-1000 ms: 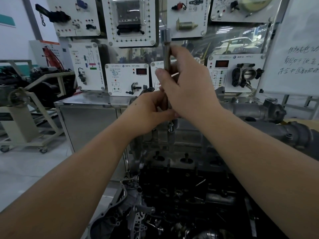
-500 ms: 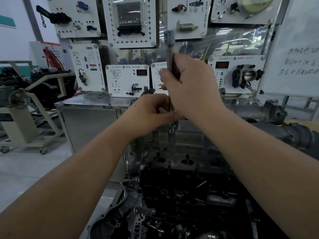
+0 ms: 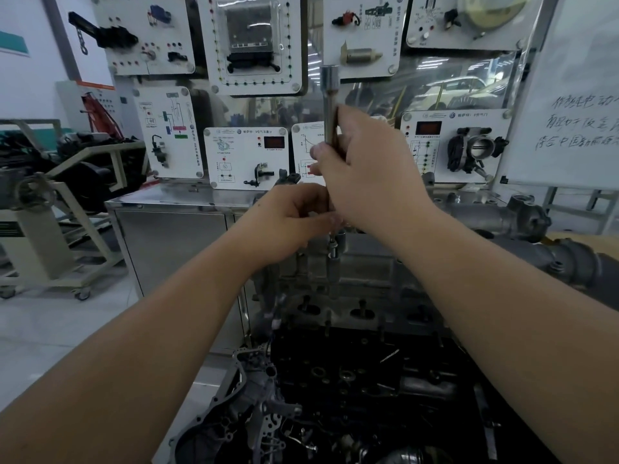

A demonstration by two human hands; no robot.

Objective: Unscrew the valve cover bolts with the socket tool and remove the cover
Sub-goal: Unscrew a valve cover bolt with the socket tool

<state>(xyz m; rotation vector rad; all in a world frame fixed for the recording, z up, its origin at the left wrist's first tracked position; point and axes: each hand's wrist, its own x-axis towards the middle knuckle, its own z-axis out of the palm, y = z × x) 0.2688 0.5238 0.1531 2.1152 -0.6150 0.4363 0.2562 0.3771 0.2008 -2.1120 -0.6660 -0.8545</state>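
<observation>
Grip: both hands closed on socket tool (image 3: pixel 330 105), upright over engine.
Left hand (image 3: pixel 294 219) pinching lower shaft, apparently steadying it over bolt (image 3: pixel 332 244); right hand (image 3: pixel 365 172) wrapped higher for turning. Valve cover (image 3: pixel 368 269) seated beneath, beyond dark engine block (image 3: pixel 351 380).

Socket tool (image 3: pixel 331 105): silver metal. Engine (image 3: pixel 351 380): black, grey castings. Display panels (image 3: pixel 246 157): white, red readouts. Cabinet (image 3: pixel 174 236): plain steel grey. Whiteboard (image 3: pixel 576 105): white, dark handwriting.

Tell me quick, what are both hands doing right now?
Left hand: fingers curled round the lower shaft of the socket tool.
Right hand: grips the socket tool higher up.
</observation>
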